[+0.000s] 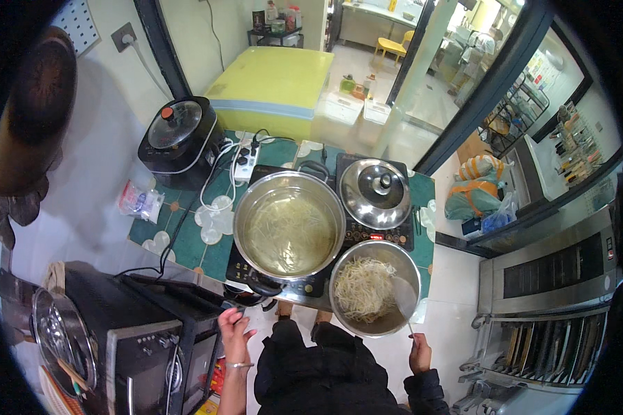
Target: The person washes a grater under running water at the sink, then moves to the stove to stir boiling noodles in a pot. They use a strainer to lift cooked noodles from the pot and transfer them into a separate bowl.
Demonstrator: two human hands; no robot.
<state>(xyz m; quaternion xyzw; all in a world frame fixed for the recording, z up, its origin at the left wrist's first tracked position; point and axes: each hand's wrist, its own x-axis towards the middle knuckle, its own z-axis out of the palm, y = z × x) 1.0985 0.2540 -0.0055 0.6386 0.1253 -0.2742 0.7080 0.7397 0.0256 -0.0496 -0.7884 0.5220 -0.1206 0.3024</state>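
Note:
My right hand point(420, 354) grips the thin handle of a mesh skimmer point(405, 297), whose round head rests in a steel bowl point(416, 264). Pale bean sprouts point(364, 290) heap up in that bowl, against the skimmer's head. To the left, a large steel pot point(238, 228) sits on an induction cooker point(237, 270). Clear yellowish liquid point(293, 233) fills much of it, and thin pale strands show in the liquid. My left hand point(233, 332), empty with its fingers apart and curled, hovers below the pot near the table's front edge.
A lidded steel pan point(350, 199) stands on a second cooker point(407, 238) with a lit red display. A black rice cooker point(181, 145), a power strip point(248, 161) and loose cables occupy the left. A plastic packet point(141, 202) lies nearby. A metal oven point(555, 264) stands right.

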